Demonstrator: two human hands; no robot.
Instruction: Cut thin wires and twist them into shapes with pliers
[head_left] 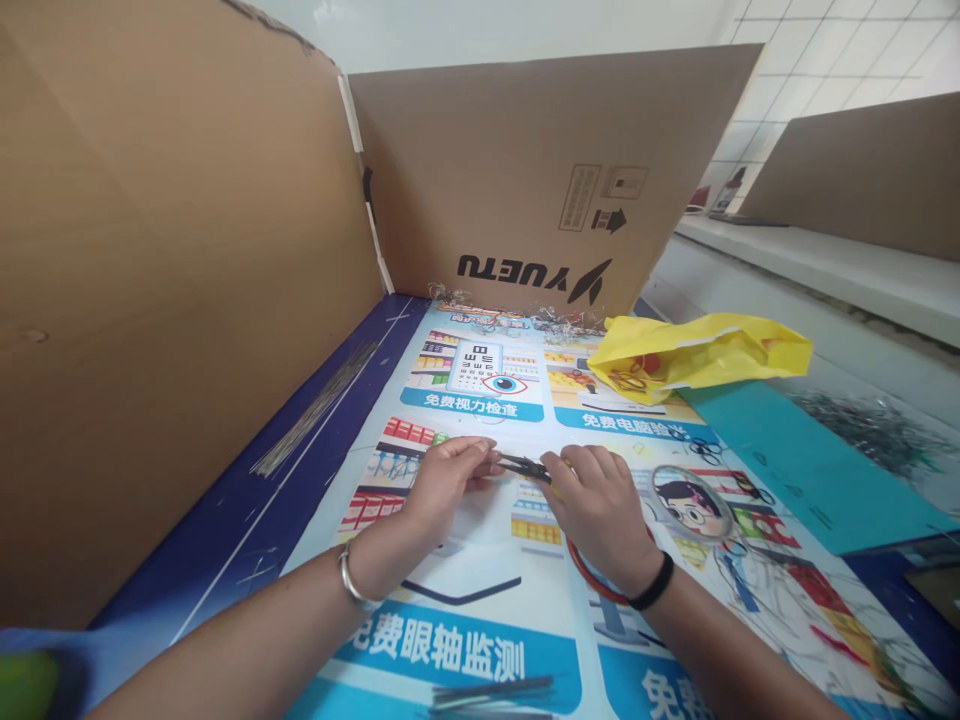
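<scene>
My left hand and my right hand meet over a printed poster that covers the table. Both hands are closed in a pinch on a thin dark strip-like piece held between them, just above the poster. The left wrist wears a silver bangle, the right wrist a black band. An orange-red ring lies under my right hand. A dark bent strip rests on the poster below my left hand.
Cardboard walls stand at the left and back. A yellow plastic bag lies at the back right. Thin metal wires lie by the left wall, more dark strips near the front edge, wire scraps at right.
</scene>
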